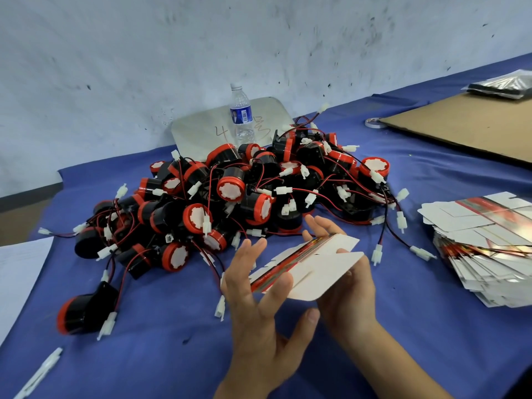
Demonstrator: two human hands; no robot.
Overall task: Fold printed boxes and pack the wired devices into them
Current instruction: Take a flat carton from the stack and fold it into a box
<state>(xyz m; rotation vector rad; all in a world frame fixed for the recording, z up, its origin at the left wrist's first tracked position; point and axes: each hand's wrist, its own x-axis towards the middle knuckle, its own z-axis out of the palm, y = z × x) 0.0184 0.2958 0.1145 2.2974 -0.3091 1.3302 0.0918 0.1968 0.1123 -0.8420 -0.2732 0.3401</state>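
Head view: right hand (349, 292) pinches the flat box (316, 272), left hand (253, 306) pressing straight fingers against its edge.

Left hand (253, 306) and right hand (349, 286) are bare to the forearm; perhaps a dark sleeve beyond.

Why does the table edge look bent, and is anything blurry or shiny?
Head view: the wide lens bows the far edge of the blue table; light is soft and even, shadows faint; glare streaks the glossy stack of flat boxes, which looks smeared, as does the white pen at lower left.
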